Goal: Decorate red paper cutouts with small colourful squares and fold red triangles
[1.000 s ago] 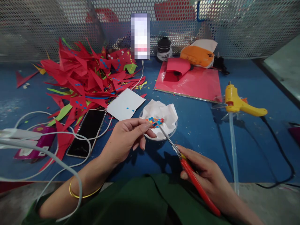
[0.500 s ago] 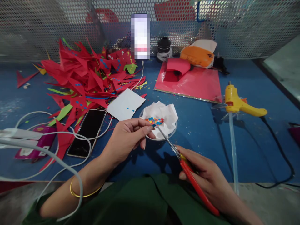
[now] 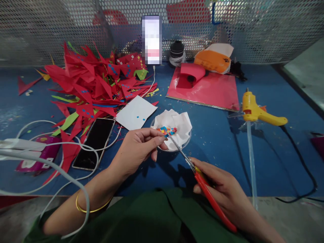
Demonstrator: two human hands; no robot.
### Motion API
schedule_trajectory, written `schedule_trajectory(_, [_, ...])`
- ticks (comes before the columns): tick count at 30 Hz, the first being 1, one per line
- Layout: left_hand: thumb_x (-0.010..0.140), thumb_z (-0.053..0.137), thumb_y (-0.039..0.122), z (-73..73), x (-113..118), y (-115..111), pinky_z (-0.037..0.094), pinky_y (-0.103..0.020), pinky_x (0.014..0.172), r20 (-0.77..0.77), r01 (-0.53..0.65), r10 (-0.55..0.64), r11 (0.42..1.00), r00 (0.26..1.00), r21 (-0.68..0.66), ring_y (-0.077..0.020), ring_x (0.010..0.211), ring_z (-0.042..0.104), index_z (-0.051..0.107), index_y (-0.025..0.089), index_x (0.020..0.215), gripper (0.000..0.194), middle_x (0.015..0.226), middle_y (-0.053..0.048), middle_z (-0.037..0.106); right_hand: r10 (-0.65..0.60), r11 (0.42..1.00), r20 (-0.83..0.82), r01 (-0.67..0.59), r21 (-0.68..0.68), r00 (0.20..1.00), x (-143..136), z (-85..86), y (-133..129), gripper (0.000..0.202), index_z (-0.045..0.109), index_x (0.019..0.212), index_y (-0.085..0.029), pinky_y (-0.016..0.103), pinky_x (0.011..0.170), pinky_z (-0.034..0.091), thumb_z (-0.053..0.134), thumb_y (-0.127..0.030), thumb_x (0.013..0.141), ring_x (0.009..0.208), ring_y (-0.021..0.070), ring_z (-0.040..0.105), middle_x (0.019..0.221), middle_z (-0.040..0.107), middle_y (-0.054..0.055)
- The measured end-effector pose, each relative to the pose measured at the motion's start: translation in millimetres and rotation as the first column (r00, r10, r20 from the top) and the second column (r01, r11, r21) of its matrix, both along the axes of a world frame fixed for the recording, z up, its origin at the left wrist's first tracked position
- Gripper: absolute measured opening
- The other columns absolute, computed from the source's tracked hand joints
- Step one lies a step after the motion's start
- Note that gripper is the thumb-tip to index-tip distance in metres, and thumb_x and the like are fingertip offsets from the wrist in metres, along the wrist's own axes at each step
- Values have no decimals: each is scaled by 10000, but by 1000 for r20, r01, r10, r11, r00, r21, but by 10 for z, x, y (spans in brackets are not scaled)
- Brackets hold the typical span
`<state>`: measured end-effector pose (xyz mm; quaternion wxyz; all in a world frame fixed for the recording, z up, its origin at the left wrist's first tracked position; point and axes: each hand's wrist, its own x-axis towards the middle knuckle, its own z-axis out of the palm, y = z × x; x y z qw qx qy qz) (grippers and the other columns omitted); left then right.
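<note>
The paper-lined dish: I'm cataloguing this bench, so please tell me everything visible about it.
The dish is round and clear, perhaps plastic or glass. Crumpled white paper lines it, bearing small blue, red, orange and yellow pieces. It sits upright on the blue table. The left hand and a red-handled tool partly overlap it; contact is unclear.

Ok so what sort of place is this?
Probably a craft workshop, though I can't be sure: cut red paper is heaped on the blue table, a yellow glue gun is at the right, and the right hand holds a red-handled tool.
</note>
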<state>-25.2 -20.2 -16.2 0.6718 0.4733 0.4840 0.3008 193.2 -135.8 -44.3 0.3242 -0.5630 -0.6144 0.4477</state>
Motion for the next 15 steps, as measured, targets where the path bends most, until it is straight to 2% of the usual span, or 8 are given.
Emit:
schedule_trajectory(3, [814,727,273,4,6,-4,282,-144,388,-3,-8,8,1000,1000,-8,-25,394,514,701,161,778,121,689,-4,725,-24,1000,-22,24,-9,999,-8,5,9,417,673,1260,-323,230,647,569,706,-362,846,801,172,693,885,738,0])
schedule_trajectory(8, [824,732,280,-10,-13,-7,309,-140,405,10,-31,31,1000,999,0,-27,417,531,714,173,821,109,702,1,730,-110,993,-77,112,35,991,-9,27,9,487,698,1219,-279,247,729,594,783,-397,754,805,173,710,993,758,31])
schedule_trajectory(12, [831,731,295,-32,-32,0,304,-143,399,23,-78,78,997,997,18,-37,436,546,717,186,863,115,715,3,732,-81,995,-58,84,45,995,0,67,-11,538,666,1252,-292,213,686,582,801,-374,738,789,157,692,1017,744,31])
schedule_trajectory(15, [832,725,293,-34,-28,-4,300,-146,394,30,-88,87,996,996,34,-42,439,547,712,180,865,118,716,-2,730,-47,997,-7,47,55,999,3,82,-16,554,639,1282,-299,219,716,578,789,-358,752,825,159,681,1061,726,36])
